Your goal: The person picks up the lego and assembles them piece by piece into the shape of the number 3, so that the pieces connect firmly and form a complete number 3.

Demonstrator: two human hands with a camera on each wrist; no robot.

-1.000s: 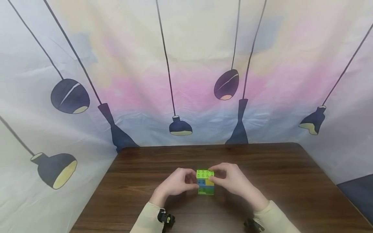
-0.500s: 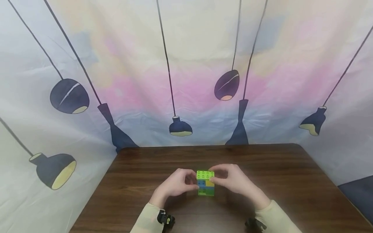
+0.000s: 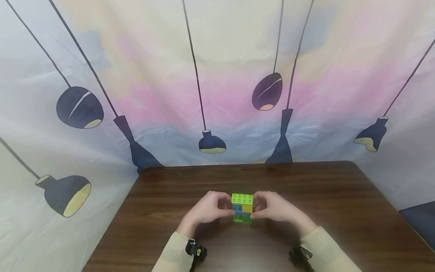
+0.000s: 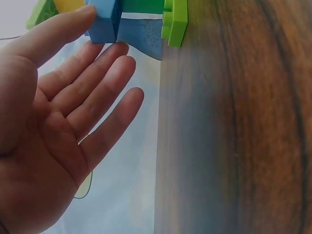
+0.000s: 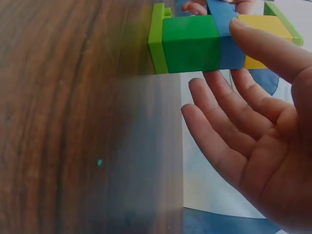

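Observation:
A small stack of toy building bricks (image 3: 242, 204) stands upright on the table between the two hands. Its top is a lime studded brick (image 3: 242, 198); under it come a yellow brick (image 5: 267, 43), a blue brick (image 4: 105, 23), a green brick (image 5: 191, 44) and a lime brick (image 5: 157, 39) at the bottom. My left hand (image 3: 210, 207) pinches the left end of the blue brick between thumb and fingers. From the other side my right hand (image 3: 276, 206) pinches the stack at blue-brick height, thumb on the near face and fingertips at the far face.
The dark wooden table (image 3: 170, 241) spreads around the stack. Behind it hangs a cloth backdrop (image 3: 153, 75) printed with lamps. Wrist cameras (image 3: 196, 250) sit on both cuffs. A tiny green speck (image 5: 99, 162) shows on the tabletop.
My right hand has slid down from the lime top brick to the middle of the stack. The left hand keeps its pinch. The head view has tilted slightly.

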